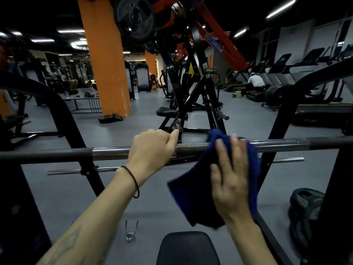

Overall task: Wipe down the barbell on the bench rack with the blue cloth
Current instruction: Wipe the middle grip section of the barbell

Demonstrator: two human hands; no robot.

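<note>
We see the barbell lying across the black rack uprights, running left to right at mid-frame, with the knurled middle section between our two hands.

Left hand: wrapped over the bar just left of the knurling, fingers curled around the far side, thumb side pointing right. A thin black band sits on that wrist.

Right hand: fingers straight and spread, palm flat against the blue cloth. It presses the cloth onto the bar; no curl around it. The hand is a bit blurred.

The cloth drapes over the bar just right of the left hand, top edge bunched above the bar, the rest hanging down on the near side.

A thinner steel rod runs parallel below the bar. Black bench pad sits at near centre. A metal spring collar lies on the grey floor left of the pad. Weight plates lie on the floor near right. Far side: an orange pillar left of centre, a black-and-red plate-loaded machine at centre, treadmills far right.
</note>
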